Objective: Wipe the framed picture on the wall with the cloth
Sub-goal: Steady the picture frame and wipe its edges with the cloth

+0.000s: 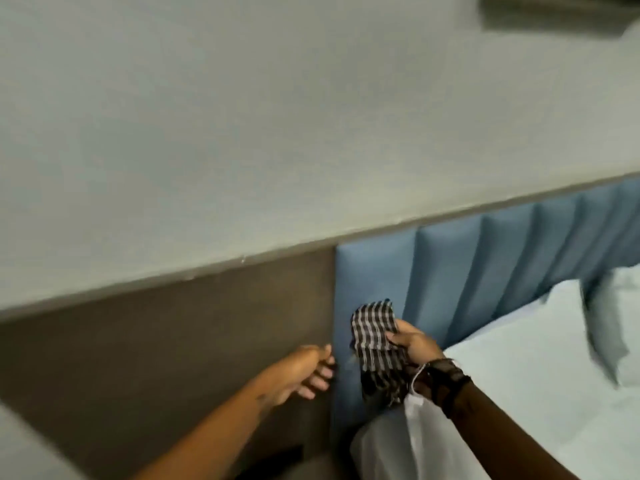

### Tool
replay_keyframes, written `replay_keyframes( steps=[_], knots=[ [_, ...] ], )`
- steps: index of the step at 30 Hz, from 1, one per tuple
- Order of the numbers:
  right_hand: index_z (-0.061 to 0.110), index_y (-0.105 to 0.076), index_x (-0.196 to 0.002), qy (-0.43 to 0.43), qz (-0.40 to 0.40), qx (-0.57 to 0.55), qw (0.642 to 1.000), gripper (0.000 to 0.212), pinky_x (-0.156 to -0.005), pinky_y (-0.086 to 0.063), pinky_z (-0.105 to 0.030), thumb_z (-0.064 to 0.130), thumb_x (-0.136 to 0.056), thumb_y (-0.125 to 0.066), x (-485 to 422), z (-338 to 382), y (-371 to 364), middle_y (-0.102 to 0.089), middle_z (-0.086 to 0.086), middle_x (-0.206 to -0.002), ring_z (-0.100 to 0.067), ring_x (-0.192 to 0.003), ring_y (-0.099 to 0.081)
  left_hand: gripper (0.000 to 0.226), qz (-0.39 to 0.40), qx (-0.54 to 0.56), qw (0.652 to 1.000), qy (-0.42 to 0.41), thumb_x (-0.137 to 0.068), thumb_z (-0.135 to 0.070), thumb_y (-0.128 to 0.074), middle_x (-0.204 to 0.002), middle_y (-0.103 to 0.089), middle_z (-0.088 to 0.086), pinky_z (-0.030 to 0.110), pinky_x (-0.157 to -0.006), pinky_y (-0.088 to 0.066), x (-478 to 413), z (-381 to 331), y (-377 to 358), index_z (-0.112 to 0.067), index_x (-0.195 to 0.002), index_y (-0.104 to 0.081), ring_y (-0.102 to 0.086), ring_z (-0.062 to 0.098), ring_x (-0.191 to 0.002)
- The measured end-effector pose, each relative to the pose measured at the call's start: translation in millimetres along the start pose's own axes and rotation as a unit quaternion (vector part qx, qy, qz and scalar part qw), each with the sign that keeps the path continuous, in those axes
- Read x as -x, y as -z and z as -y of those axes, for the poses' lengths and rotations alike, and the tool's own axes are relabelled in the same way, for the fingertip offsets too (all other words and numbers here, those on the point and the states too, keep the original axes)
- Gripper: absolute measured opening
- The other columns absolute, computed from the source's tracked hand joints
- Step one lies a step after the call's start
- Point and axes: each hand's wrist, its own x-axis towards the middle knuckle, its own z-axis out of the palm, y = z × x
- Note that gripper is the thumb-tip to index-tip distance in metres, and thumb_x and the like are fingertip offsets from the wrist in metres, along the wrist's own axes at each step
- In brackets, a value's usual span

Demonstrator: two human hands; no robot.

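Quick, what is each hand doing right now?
Left hand: open, fingers loosely curled, holding nothing.
Right hand: closed on the checked cloth.

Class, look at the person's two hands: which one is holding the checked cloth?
The right hand, the one with the wristbands, grips the checked cloth. The left hand is empty, reaching toward the brown wall panel.

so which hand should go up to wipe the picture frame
Right hand: it already grips the checked cloth, and the frame hangs upper right. Left hand is empty.
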Motion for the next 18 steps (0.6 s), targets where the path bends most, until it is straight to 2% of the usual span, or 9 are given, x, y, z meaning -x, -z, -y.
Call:
replay_keyframes(
  steps=[3, 6, 7, 9, 11, 13, 15, 17, 18],
  knots=[
    [-0.003, -0.047, -0.139, 0.082, -0.058, -0.086, 0.991, 0.047, -0.115, -0.031, -0.055, -0.008, -0.093, -0.038, 30.7, 100.0, 30.4, -0.052, -0.028, -0.138, -0.046, -0.130, -0.047, 0.024, 0.013, -0.164, 0.980, -0.111, -0.101, -0.036, -0.040, -0.082, -0.062, -0.004, 0.020, -0.050, -0.041, 35.9, -109.7, 23.6, -0.022, -0.093, -0.056, -0.058, 0.007, -0.061],
    [-0.007, -0.053, -0.128, 0.131, -0.079, -0.205, 0.967, 0.043, -0.109, -0.036, -0.059, 0.003, -0.090, -0.038, 61.0, 182.7, 50.7, -0.056, -0.034, -0.129, -0.050, -0.125, -0.050, 0.020, -0.031, -0.263, 0.942, -0.207, -0.097, -0.035, -0.051, -0.078, -0.065, -0.004, 0.020, -0.049, -0.037, 80.6, -213.9, 45.6, -0.020, -0.085, -0.057, -0.058, 0.007, -0.058],
    [-0.008, -0.056, -0.122, 0.146, -0.077, -0.230, 0.959, 0.041, -0.105, -0.041, -0.058, 0.008, -0.088, -0.040, 72.5, 205.6, 57.1, -0.060, -0.033, -0.122, -0.049, -0.119, -0.055, 0.022, -0.055, -0.287, 0.927, -0.233, -0.095, -0.038, -0.054, -0.079, -0.067, -0.004, 0.020, -0.049, -0.037, 94.4, -244.0, 52.3, -0.020, -0.084, -0.059, -0.059, 0.008, -0.059],
    [-0.005, -0.062, -0.105, 0.202, -0.082, -0.248, 0.944, 0.033, -0.088, -0.050, -0.050, 0.016, -0.086, -0.044, 92.6, 263.4, 67.8, -0.067, -0.026, -0.101, -0.042, -0.094, -0.064, 0.026, -0.105, -0.313, 0.899, -0.288, -0.091, -0.042, -0.058, -0.082, -0.070, -0.002, 0.018, -0.050, -0.038, 120.7, -311.9, 61.5, -0.017, -0.087, -0.064, -0.061, 0.009, -0.064],
    [0.004, -0.063, -0.086, 0.243, -0.103, -0.248, 0.932, 0.023, -0.070, -0.052, -0.041, 0.020, -0.088, -0.047, 104.0, 315.3, 72.8, -0.064, -0.017, -0.078, -0.033, -0.070, -0.061, 0.029, -0.151, -0.315, 0.873, -0.340, -0.090, -0.040, -0.061, -0.087, -0.073, 0.004, 0.017, -0.049, -0.039, 141.7, -369.5, 62.4, -0.011, -0.092, -0.064, -0.063, 0.011, -0.066],
    [0.013, -0.054, -0.067, 0.279, -0.112, -0.239, 0.923, 0.023, -0.053, -0.048, -0.032, 0.020, -0.089, -0.047, 105.8, 363.7, 76.2, -0.053, -0.009, -0.060, -0.026, -0.051, -0.051, 0.032, -0.183, -0.332, 0.845, -0.378, -0.090, -0.038, -0.063, -0.096, -0.074, 0.011, 0.016, -0.051, -0.044, 150.9, -419.0, 55.1, -0.009, -0.103, -0.063, -0.064, 0.012, -0.068],
    [0.017, -0.044, -0.069, 0.324, -0.109, -0.234, 0.910, 0.018, -0.050, -0.039, -0.029, 0.017, -0.087, -0.047, 101.7, 408.4, 72.2, -0.042, -0.007, -0.059, -0.023, -0.047, -0.041, 0.041, -0.239, -0.417, 0.788, -0.386, -0.089, -0.042, -0.062, -0.110, -0.070, 0.010, 0.021, -0.072, -0.052, 154.8, -458.3, 43.5, -0.013, -0.118, -0.058, -0.065, 0.015, -0.084],
    [0.017, -0.047, -0.089, 0.375, -0.122, -0.230, 0.890, 0.003, -0.050, -0.034, -0.029, 0.015, -0.086, -0.047, 92.1, 454.4, 64.3, -0.041, -0.008, -0.069, -0.020, -0.051, -0.038, 0.051, -0.322, -0.515, 0.694, -0.386, -0.090, -0.047, -0.056, -0.129, -0.061, 0.004, 0.030, -0.096, -0.046, 154.8, -497.1, 32.5, -0.020, -0.133, -0.048, -0.058, 0.019, -0.112],
    [0.016, -0.047, -0.106, 0.408, -0.139, -0.218, 0.876, 0.020, -0.052, -0.036, -0.029, 0.014, -0.086, -0.048, 83.0, 477.3, 59.5, -0.047, -0.010, -0.080, -0.020, -0.056, -0.042, 0.053, -0.363, -0.552, 0.638, -0.395, -0.091, -0.045, -0.052, -0.137, -0.055, 0.003, 0.034, -0.102, -0.042, 155.9, -517.3, 28.0, -0.022, -0.138, -0.043, -0.054, 0.022, -0.122]
  ],
)
